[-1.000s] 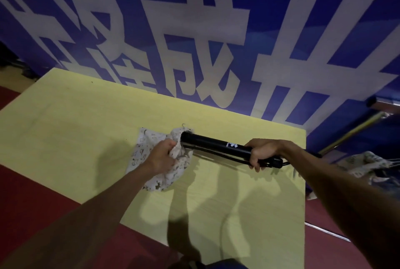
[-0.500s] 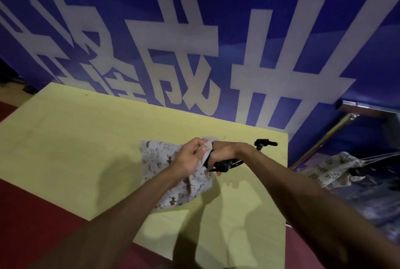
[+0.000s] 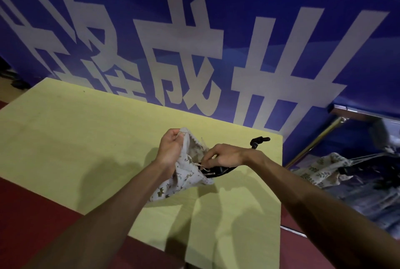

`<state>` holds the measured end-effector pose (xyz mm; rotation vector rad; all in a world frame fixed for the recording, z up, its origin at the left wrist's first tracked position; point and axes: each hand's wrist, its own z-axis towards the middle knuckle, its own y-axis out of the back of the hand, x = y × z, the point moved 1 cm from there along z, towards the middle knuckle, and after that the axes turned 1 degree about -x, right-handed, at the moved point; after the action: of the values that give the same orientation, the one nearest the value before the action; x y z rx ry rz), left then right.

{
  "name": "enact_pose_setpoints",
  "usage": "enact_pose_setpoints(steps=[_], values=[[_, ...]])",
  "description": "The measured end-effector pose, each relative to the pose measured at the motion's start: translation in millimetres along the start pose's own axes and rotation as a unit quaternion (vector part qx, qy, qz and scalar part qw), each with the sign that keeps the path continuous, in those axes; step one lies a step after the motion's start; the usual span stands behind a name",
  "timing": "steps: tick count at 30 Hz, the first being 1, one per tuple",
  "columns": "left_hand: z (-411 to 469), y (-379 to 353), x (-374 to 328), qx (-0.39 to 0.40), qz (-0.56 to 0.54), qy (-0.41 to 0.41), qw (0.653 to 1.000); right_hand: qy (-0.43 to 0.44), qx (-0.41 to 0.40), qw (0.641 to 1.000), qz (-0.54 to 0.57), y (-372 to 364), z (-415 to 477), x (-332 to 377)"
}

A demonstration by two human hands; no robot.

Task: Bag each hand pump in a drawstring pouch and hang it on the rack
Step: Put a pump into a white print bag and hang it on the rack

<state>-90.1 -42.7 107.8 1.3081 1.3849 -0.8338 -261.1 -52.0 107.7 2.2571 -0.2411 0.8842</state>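
Observation:
A pale printed drawstring pouch (image 3: 184, 180) is held up just over the yellow table (image 3: 86, 138). My left hand (image 3: 170, 151) grips the top rim of its open mouth. The black hand pump (image 3: 223, 170) lies mostly inside the pouch, with only its end sticking out to the right. The pump's black hose head (image 3: 259, 140) shows beyond my right wrist. At the lower side of the mouth, my right hand (image 3: 225, 156) pinches the pouch's cord. The rest of the pump is hidden by cloth.
A metal rack bar (image 3: 313, 141) slants up at the right, off the table's edge. Another filled printed pouch (image 3: 320, 169) hangs there by its strings. A blue banner (image 3: 216, 30) with large white characters stands behind the table. Dark red floor surrounds the table.
The pump has gone from fully outside the pouch to almost wholly inside. My right hand has left the pump's handle and now pinches at the pouch's mouth. My left hand has raised the rim.

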Motion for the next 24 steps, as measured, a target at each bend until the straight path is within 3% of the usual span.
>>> enact_pose_setpoints(steps=[6, 18, 24], values=[[-7.9, 12.9, 8.3, 0.030, -0.001, 0.012, 0.999, 0.034, -0.120, 0.992, -0.031, -14.7, 11.6, 6.5], [-11.3, 20.6, 13.7, 0.081, 0.040, 0.009, 0.996, 0.015, -0.052, 0.998, -0.041, -45.2, 26.6, 22.7], [-8.7, 7.7, 3.7, 0.097, 0.050, -0.019, 0.994, -0.004, -0.033, 0.999, 0.027, -32.3, 15.3, 11.4]])
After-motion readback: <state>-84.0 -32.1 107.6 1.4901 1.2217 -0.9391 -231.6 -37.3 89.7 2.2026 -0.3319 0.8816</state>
